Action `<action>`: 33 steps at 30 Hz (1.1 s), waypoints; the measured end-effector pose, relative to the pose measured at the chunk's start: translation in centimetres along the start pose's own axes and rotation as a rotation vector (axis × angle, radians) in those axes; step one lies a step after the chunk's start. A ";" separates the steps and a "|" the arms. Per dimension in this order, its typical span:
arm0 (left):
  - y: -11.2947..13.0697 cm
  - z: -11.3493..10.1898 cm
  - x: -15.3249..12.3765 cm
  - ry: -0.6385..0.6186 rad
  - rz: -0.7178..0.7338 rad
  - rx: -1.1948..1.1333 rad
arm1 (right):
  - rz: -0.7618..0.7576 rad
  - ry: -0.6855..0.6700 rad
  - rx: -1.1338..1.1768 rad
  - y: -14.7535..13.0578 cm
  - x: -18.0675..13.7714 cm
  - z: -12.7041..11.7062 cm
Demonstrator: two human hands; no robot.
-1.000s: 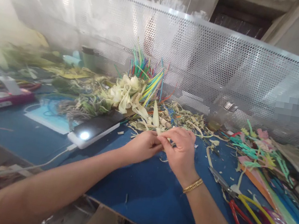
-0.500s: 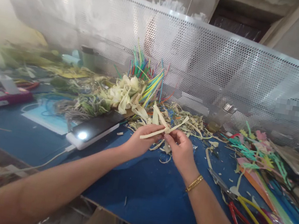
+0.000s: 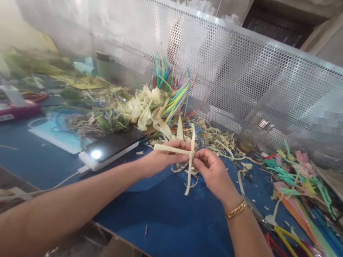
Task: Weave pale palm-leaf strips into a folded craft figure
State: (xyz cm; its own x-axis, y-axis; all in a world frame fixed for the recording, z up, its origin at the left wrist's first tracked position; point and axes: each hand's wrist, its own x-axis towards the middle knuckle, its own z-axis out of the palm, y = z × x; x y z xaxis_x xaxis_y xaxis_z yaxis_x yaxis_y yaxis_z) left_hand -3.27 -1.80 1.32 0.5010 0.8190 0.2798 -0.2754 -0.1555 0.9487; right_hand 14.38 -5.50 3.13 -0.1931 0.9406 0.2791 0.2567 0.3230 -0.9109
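Note:
Pale, flat strips that look like corn husk (image 3: 188, 173) cross at a small knot or fold between my hands, above the blue table. One strip points left over my left hand (image 3: 166, 156), while another runs upright past the crossing. My left thumb and fingers pinch the strips just left of the crossing. From the other side, my right hand (image 3: 210, 167) pinches at the crossing with thumb and fingertips. A gold bracelet (image 3: 236, 210) circles my right wrist. Behind the hands lies a heap of husk scraps (image 3: 218, 141).
Scissors with yellow and red handles (image 3: 298, 253) lie at the right beside colourful paper pieces (image 3: 303, 174). A lit phone on a white power bank (image 3: 106, 148) rests at the left. A glass jar (image 3: 255, 134) and colourful pipe cleaners (image 3: 170, 79) stand near the perforated metal screen (image 3: 236, 60).
The husk strips have turned between my fingers: one now stands upright and hangs below the crossing, another lies level to the left. My right hand has shifted slightly right and down.

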 end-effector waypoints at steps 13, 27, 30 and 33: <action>0.0 0.8 -0.3 0.074 -0.054 0.112 | -0.049 0.037 -0.256 -0.1 0.0 0.1; -0.2 0.9 -0.4 0.024 -0.213 -0.206 | -0.106 -0.143 -0.449 -0.8 0.3 -2.8; -0.2 0.8 -0.3 0.006 -0.246 -0.253 | -0.116 -0.146 -0.460 -0.6 0.4 -3.1; -0.3 0.4 -0.3 0.012 -0.282 -0.304 | -0.101 -0.123 -0.478 -0.2 0.4 -3.1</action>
State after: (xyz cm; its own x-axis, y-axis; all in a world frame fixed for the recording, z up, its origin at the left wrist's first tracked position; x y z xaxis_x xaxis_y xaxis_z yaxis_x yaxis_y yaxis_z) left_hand -2.99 -2.20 1.06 0.5825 0.8127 0.0117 -0.3594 0.2447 0.9005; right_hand 17.23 -4.83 4.38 -0.3421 0.8921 0.2951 0.6306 0.4508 -0.6317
